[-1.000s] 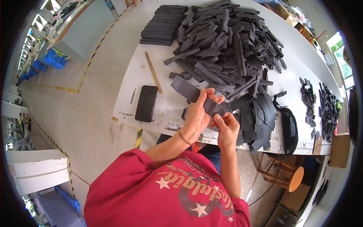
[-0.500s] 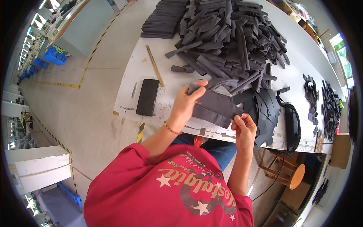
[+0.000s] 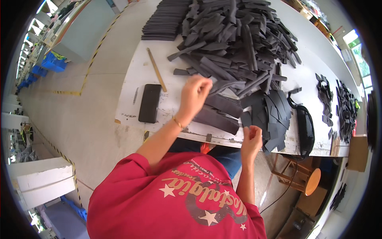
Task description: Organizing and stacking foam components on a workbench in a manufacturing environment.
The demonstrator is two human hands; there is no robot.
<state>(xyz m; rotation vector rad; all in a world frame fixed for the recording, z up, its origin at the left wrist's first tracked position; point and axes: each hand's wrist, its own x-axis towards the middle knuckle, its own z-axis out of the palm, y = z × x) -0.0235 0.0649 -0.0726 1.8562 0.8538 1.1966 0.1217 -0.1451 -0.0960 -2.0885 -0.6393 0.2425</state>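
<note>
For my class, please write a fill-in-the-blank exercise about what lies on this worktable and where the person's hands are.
1. The left hand reaches into a big pile of dark ____ strips.
2. The flat black phone lies to the ____ of the left hand.
3. The right hand is at the ____ edge of the white table.
4. The thin wooden stick lies ____ the phone and the pile.

Missing words: grey; left; near; between

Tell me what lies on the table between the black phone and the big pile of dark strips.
In the head view, a thin wooden stick lies between the phone and the pile.
</note>
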